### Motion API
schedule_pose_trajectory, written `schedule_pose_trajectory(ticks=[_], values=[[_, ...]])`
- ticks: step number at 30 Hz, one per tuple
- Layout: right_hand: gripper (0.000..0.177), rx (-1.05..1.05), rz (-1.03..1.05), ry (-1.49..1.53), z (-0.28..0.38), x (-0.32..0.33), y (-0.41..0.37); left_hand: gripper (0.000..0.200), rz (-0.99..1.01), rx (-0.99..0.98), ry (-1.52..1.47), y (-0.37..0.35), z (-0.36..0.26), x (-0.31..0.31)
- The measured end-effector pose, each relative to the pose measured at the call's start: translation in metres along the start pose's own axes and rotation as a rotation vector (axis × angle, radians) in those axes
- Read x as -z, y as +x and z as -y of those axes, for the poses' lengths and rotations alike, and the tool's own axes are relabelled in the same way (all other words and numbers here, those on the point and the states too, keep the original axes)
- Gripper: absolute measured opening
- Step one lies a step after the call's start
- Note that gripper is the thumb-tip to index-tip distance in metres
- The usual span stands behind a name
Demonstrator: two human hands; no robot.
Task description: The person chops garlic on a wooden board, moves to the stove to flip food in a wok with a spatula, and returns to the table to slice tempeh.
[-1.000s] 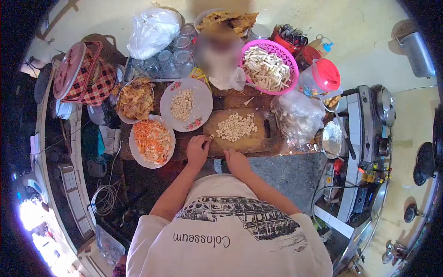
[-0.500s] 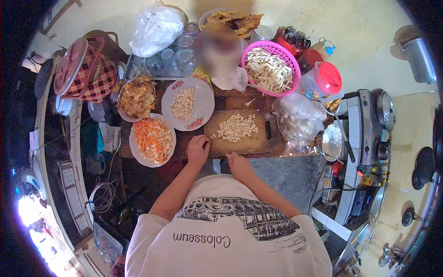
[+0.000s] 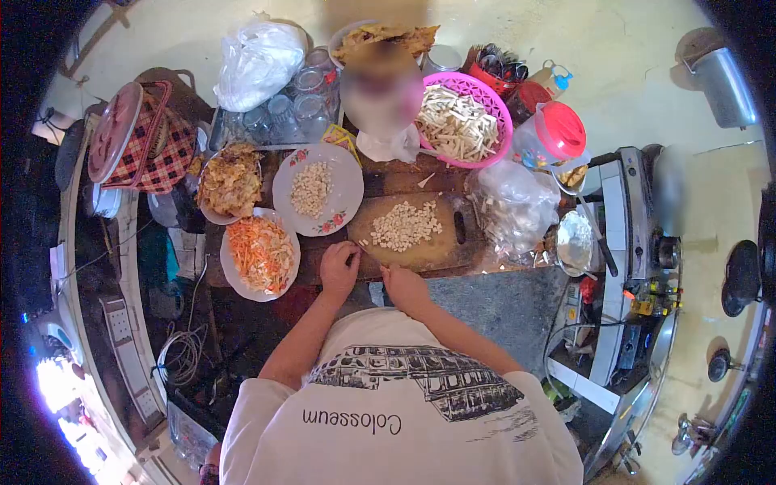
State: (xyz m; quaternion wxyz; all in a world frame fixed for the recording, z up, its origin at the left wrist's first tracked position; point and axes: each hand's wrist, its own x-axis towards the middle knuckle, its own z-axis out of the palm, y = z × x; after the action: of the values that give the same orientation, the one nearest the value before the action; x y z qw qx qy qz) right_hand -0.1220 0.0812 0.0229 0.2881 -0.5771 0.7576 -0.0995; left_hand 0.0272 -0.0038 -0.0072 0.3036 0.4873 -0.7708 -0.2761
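Observation:
My left hand is at the front left corner of the wooden cutting board, its fingers curled together. Just to the right, my right hand is closed at the board's front edge; whatever its fingers may grip is too small or hidden to name. Small pale diced pieces lie heaped on the board. Behind my left hand, a floral plate carries more of these pale dice. A white plate of shredded orange and white vegetables stands left of that hand.
A pink basket of pale cut strips is at the back, beside a red-lidded container. Plastic bags lie right of the board. Glasses and a bowl of brown fried food stand left. A stove is far right.
The view has shifted, so the tabletop things appear a little further left. Both hands stay at the board's front edge, with only slight movement. The diced heap looks much the same.

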Motion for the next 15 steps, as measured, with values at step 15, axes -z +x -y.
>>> schedule_pose_trajectory(ticks=[15], values=[[0.039, -0.136, -0.099, 0.196, -0.03, 0.029, -0.014, 0.015, 0.01, -0.044, 0.065, 0.023, -0.017, -0.023]])
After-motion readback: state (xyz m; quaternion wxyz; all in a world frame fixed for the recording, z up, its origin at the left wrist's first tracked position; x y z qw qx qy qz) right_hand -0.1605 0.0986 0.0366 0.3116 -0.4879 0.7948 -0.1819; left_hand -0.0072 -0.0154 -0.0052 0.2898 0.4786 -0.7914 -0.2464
